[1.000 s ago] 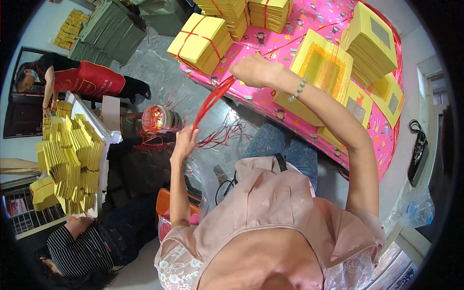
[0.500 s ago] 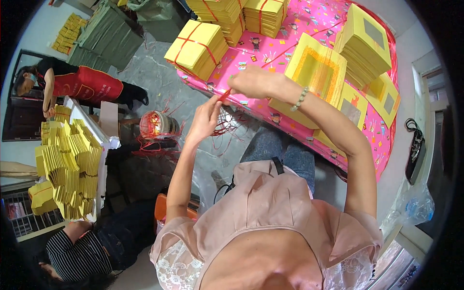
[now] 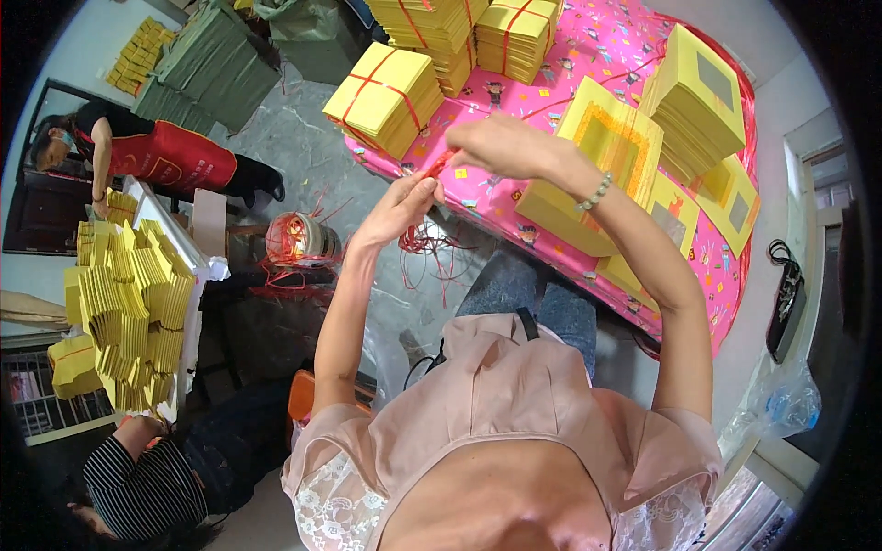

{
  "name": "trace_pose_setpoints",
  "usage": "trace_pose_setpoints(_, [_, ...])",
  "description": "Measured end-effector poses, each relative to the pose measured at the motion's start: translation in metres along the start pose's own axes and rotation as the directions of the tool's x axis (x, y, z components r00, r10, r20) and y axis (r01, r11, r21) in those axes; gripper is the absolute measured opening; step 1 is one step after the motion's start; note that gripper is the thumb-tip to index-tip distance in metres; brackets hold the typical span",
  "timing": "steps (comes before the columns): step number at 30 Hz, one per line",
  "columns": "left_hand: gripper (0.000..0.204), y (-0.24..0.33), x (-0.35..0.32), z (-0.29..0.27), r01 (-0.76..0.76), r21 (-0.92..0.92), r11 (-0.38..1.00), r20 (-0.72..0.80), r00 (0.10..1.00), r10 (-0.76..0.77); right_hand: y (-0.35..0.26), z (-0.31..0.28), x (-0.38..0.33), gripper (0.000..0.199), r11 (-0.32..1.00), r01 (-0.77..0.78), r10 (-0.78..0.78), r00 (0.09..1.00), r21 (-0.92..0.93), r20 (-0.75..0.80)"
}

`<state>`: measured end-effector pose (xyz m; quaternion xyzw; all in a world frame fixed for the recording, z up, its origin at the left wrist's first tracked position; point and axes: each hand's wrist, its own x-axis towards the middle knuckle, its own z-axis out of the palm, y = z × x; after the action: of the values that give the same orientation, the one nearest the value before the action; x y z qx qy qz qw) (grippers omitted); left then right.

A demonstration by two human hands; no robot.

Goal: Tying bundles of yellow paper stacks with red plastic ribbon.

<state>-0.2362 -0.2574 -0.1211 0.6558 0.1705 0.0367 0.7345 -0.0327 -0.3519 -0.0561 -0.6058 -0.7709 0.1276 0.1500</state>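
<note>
I see left grip (image 3: 397,211) and right grip (image 3: 501,147) drawn together by the table's (image 3: 470,189) near edge. Both clasp red strands (image 3: 439,165), their held span now short.

The red strands (image 3: 441,163) look like glossy plastic, the yellow stacks (image 3: 390,115) matt paper, the pink cover (image 3: 597,46) smooth.

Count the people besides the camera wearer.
2: a person in a red apron at the left, and a person in a black-and-white striped top at the lower left, both beside the white-covered table. Others may be hidden or out of frame.
</note>
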Motion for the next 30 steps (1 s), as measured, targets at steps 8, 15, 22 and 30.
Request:
trace_pose_setpoints(8, [0.026,0.002,0.035,0.032,-0.308,-0.077,0.948,-0.319,0.909,0.269,0.012,0.019,0.005,0.018,0.962,-0.027,0.185,0.798,0.272,-0.573])
trace_pose_setpoints(15, [0.031,0.012,0.080,0.068,-0.458,0.168,0.873,-0.435,0.760,0.482,-0.005,0.035,0.015,0.015,0.695,0.042,0.565,0.586,0.718,-0.580])
trace_pose_setpoints(22, [0.034,0.026,0.084,0.072,-0.355,0.620,0.700,-0.498,0.512,0.700,-0.010,0.033,0.025,0.012,0.790,0.121,0.504,0.432,0.601,-0.748])
trace_pose_setpoints(30, [0.031,0.032,0.080,0.070,-0.336,0.628,0.702,-0.525,0.483,0.700,-0.041,0.029,0.031,0.015,0.706,0.228,0.522,0.472,0.670,-0.710])
